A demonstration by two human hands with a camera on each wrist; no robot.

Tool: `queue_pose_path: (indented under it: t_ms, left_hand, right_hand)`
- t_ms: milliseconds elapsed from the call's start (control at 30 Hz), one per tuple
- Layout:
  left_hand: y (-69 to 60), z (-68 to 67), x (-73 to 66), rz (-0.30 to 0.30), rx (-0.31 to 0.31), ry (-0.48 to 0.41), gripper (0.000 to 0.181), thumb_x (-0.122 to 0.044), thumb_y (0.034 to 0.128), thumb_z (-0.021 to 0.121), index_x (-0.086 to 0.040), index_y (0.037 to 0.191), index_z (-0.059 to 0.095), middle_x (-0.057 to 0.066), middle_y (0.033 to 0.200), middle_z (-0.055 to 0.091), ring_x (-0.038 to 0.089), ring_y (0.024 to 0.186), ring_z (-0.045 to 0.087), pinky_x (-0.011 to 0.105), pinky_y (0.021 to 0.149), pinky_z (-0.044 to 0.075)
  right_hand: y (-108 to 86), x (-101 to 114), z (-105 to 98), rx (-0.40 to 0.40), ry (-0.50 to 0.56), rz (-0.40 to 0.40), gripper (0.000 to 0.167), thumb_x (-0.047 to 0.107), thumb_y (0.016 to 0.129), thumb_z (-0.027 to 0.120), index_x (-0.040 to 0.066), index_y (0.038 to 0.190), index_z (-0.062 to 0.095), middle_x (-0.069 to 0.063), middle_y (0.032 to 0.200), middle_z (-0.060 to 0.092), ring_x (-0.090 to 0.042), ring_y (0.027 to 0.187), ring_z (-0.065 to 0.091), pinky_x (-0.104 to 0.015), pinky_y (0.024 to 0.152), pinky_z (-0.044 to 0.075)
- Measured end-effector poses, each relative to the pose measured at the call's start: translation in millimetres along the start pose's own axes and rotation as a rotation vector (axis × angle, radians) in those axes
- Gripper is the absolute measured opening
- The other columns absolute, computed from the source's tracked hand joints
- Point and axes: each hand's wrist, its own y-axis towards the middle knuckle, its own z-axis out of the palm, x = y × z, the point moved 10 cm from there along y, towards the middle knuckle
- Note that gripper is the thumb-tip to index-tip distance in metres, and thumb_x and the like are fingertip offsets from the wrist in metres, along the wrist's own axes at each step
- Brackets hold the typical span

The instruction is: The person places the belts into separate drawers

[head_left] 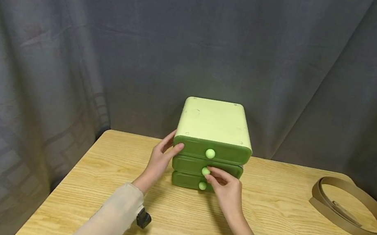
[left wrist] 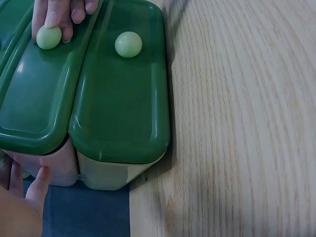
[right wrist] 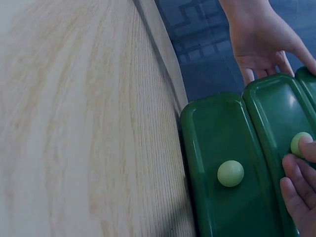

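Note:
A small chest of three drawers (head_left: pixel 216 120) with a pale green top and dark green fronts stands on the table. Each front has a round light green knob. My right hand (head_left: pixel 229 188) pinches the middle drawer's knob (head_left: pixel 205 171) between thumb and fingers; the right wrist view shows this knob partly covered by the thumb. My left hand (head_left: pixel 159 160) rests against the chest's left side, fingers along the wall and thumb at the upper drawer's front corner. Below the right hand is the lowest drawer's knob (right wrist: pixel 230 173), untouched. The top drawer's knob (head_left: pixel 210 153) is also untouched.
A coiled brown belt (head_left: pixel 353 208) lies on the right of the wooden table (head_left: pixel 185 225). Grey curtains (head_left: pixel 224 36) hang behind the table and along its sides. The chest stands near the table's back edge.

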Motion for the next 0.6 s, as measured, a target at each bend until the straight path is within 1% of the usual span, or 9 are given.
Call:
queue_pose_path:
  t_ms: [200, 467, 600]
  left_hand:
    - [-0.8, 0.8, -0.7, 0.007, 0.000, 0.000, 0.061, -0.021, 0.0976, 0.064, -0.009, 0.152, 0.039, 0.012, 0.150, 0.045, 0.029, 0.138, 0.040, 0.042, 0.112, 0.034]
    - [-2.8, 4.3, -2.7, 0.011, -0.011, 0.000, 0.061, -0.020, 0.0985, 0.062, -0.007, 0.153, 0.038, 0.014, 0.153, 0.041, 0.030, 0.140, 0.038, 0.042, 0.113, 0.032]
    - [3.9, 4.2, 13.4, 0.004, -0.022, -0.005, 0.062, -0.023, 0.0991, 0.062, -0.011, 0.154, 0.036, 0.011, 0.154, 0.039, 0.029, 0.141, 0.036, 0.044, 0.114, 0.030]
  right_hand:
    - [-2.6, 1, 0, -0.008, -0.003, -0.001, 0.022, 0.004, 0.085, 0.078, 0.005, 0.107, 0.077, -0.008, 0.095, 0.075, -0.016, 0.079, 0.071, -0.025, 0.071, 0.057]
    - [-7.3, 0, 0, -0.011, 0.037, -0.028, 0.024, 0.000, 0.085, 0.076, 0.001, 0.109, 0.074, -0.011, 0.094, 0.074, -0.019, 0.077, 0.071, -0.026, 0.069, 0.058]
    - [-8.6, -3, -3, -0.018, 0.020, -0.025, 0.023, 0.001, 0.085, 0.076, 0.002, 0.108, 0.074, -0.010, 0.093, 0.075, -0.019, 0.077, 0.071, -0.025, 0.069, 0.058]
